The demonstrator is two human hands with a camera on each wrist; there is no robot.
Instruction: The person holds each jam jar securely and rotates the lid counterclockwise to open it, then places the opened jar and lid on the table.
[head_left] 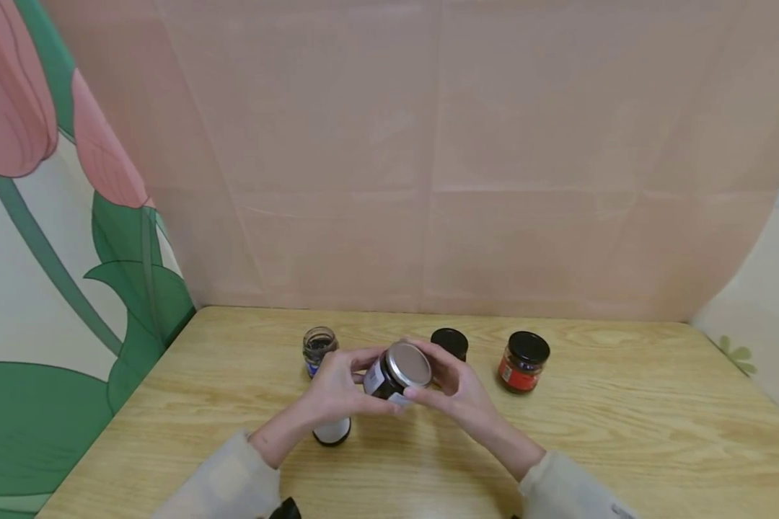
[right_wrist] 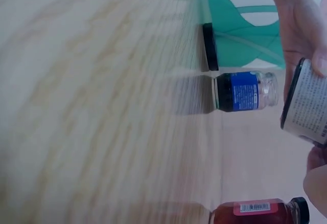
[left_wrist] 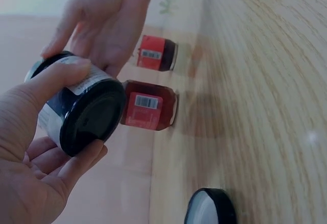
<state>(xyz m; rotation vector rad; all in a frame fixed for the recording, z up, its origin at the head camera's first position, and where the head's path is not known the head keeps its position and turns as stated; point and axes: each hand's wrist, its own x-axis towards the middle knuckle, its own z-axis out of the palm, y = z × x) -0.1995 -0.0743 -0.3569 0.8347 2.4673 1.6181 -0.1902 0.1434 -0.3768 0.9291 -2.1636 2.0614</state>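
Observation:
Both hands hold a dark glass jar [head_left: 378, 378] with a silver lid [head_left: 410, 364] and a whitish label, tilted above the table. My left hand [head_left: 334, 386] grips the jar's body, its thumb across the label in the left wrist view. At the lid end, my right hand [head_left: 461, 393] has its thumb and fingers at the lid's edge. Behind the left hand stands an uncapped jar [right_wrist: 245, 91] with a blue label and dark contents. A loose black lid [head_left: 332, 432] lies with its white inside up, partly hidden by the left wrist.
Past the right hand stands a black-lidded jar [head_left: 449, 342] with a red label, partly covered in the head view. Farther right is another red-labelled jar [head_left: 522, 364] with a black lid. A pinkish sheet [head_left: 428, 180] hangs behind the wooden table [head_left: 623, 418].

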